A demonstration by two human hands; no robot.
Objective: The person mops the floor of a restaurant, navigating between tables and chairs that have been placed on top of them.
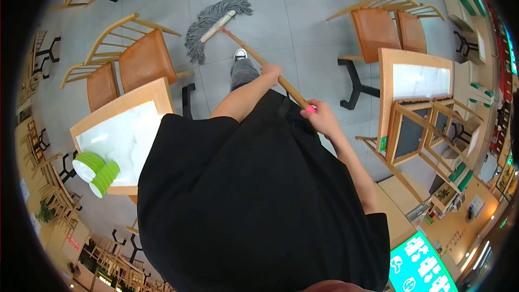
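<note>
A mop with a long wooden handle (251, 52) slants from the middle of the view up to its grey string head (208, 21), which lies spread on the tiled floor. My left hand (272, 72) is wrapped round the handle partway down. Near the handle's upper end, beside a pink part (310, 109), my right hand (323, 118) is closed round the wood. The mop's pale clamp bar (218, 26) sits across the grey strands. Just below the mop head, one shoe (240, 54) shows on the floor.
Orange-brown chairs (146, 57) and a marble-topped table (127, 135) with green-and-white stacked bowls (97, 172) stand at the left. At the right are more chairs (376, 32), another table (419, 80) and upturned chairs on it (411, 130). A lit green sign (421, 265) is at the lower right.
</note>
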